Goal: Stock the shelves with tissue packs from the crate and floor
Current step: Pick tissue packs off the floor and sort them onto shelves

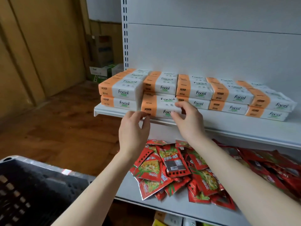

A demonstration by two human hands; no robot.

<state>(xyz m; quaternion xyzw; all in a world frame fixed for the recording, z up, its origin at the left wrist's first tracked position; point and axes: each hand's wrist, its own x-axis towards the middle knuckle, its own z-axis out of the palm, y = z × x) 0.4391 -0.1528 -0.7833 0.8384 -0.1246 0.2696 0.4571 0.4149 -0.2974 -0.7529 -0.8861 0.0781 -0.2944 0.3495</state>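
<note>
Tissue pack (160, 106) held at shelf (228, 126) front edge, 12 o'clock of hands. Lower-left corner pinched by fingers of left hand (134, 128); right end clamped by fingers of right hand (187, 121). Crate (32, 185) seen at 7 o'clock.

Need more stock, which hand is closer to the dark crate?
Left. The left hand is above and right of the crate, at the tissue pack's left corner; the right hand grips its right end, farther off.

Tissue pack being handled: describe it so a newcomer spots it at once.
Look at the white metal shelf holding stacked orange-and-white tissue packs. In the second column from the left, the lower pack is the one. Unlike its neighbours it juts forward, with the left hand and right hand on it.
</note>
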